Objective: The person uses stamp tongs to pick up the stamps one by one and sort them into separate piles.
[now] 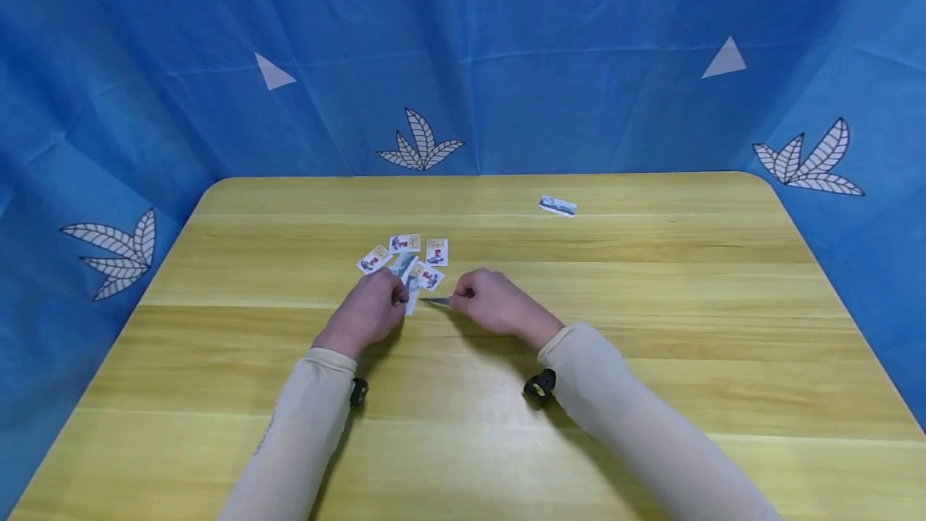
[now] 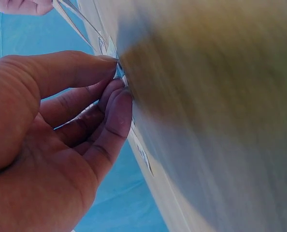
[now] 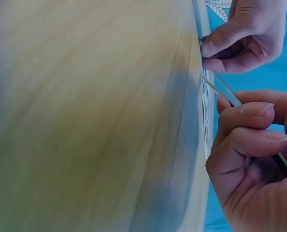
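Blue leaf-printed cloth [image 1: 550, 103] hangs behind and beside a wood-grained table [image 1: 709, 304].

Metallic tweezers [image 1: 438, 301], papery cards [image 1: 437, 252], smooth wood-grained table [image 1: 651, 304], creased cloth backdrop [image 1: 521, 6]

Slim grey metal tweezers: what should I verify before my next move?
1. Slim grey metal tweezers in the right hand: ok, held.
2. Tweezer prongs apart: ok.
3. Left hand at the blue-and-white paper strip: ok, fingertips there.
4. Tweezer tips touching the strip: cannot tell.
5. Four small white paper cards with red-and-yellow prints near the hands: ok.
6. Far blue-and-white rectangular slip grouped with them: not ok, lies apart.
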Available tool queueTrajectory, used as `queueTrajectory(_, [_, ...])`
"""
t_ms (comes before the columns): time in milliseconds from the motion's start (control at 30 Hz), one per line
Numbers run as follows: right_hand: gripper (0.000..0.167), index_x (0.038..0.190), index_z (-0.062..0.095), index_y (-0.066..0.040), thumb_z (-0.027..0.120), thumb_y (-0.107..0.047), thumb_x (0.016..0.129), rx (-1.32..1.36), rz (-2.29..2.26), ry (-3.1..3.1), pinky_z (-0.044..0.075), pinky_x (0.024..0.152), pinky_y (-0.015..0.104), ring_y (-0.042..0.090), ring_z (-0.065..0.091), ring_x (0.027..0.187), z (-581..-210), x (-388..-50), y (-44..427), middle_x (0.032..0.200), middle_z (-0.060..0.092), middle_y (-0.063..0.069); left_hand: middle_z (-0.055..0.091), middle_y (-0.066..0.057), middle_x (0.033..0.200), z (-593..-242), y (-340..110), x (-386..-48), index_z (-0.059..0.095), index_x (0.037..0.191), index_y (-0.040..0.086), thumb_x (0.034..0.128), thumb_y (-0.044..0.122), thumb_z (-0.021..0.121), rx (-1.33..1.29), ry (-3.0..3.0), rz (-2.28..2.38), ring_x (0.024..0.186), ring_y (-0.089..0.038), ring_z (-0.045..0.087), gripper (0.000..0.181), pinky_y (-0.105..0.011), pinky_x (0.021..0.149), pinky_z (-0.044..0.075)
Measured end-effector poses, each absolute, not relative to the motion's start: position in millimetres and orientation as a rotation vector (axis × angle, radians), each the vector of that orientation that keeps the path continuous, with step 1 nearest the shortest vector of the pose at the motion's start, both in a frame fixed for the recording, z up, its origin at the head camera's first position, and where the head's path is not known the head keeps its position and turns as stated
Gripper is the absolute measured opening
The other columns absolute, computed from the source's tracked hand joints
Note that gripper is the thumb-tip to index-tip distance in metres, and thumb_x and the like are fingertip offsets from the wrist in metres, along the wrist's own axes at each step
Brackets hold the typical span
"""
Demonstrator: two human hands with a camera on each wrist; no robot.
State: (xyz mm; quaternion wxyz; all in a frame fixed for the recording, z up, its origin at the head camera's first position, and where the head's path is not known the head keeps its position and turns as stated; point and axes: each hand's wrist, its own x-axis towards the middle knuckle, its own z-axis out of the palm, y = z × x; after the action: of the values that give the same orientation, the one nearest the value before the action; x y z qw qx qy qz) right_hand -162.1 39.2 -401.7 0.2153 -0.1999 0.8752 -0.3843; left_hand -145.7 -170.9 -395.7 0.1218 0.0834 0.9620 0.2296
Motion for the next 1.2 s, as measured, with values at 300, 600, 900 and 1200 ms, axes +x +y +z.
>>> queueTrajectory(300, [0.019, 0.086, 0.068, -0.007, 0.059, -0.019, 0.098, -0.516, -1.069, 2.426, 0.042, 0.059, 0.029, 0.015, 0.051, 0.066, -402.4, -162.4, 34.5, 0.076, 0.06, 0.002, 0.058, -0.01, 0.091, -395.3, -172.5, -145.9, 0.068, 0.09, 0.0, 0.0858, -0.003, 0.065, 0.283, 2.824, 0.682, 0.083, -0.024, 0.057, 0.006, -0.038, 0.078, 0.05])
queueTrajectory(600, [0.017, 0.087, 0.067, -0.008, 0.059, -0.018, 0.098, -0.5, -1.082, 2.416, 0.043, 0.058, 0.03, 0.016, 0.052, 0.064, -406.1, -163.2, 30.9, 0.077, 0.061, 0.003, 0.059, -0.01, 0.091, -397.2, -172.4, -147.0, 0.069, 0.091, -0.001, 0.0856, -0.002, 0.065, 0.276, 2.82, 0.686, 0.083, -0.023, 0.057, 0.007, -0.037, 0.078, 0.05])
queueTrajectory(900, [0.016, 0.087, 0.068, -0.009, 0.06, -0.018, 0.098, -0.518, -1.066, 2.45, 0.045, 0.062, 0.03, 0.017, 0.054, 0.068, -406.6, -163.7, 27.8, 0.078, 0.061, 0.001, 0.059, -0.01, 0.094, -395.4, -173.3, -146.6, 0.069, 0.094, 0.0, 0.0868, -0.001, 0.066, 0.237, 2.792, 0.704, 0.084, -0.023, 0.057, 0.008, -0.037, 0.078, 0.05])
queueTrajectory(1200, [0.015, 0.086, 0.068, -0.009, 0.06, -0.016, 0.097, -0.547, -1.062, 2.466, 0.046, 0.065, 0.03, 0.016, 0.055, 0.07, -409.5, -163.9, 28.1, 0.079, 0.062, 0.0, 0.061, -0.009, 0.091, -394.9, -171.5, -147.6, 0.069, 0.093, 0.001, 0.0878, -0.001, 0.065, 0.238, 2.784, 0.685, 0.081, -0.022, 0.056, 0.007, -0.036, 0.075, 0.05])
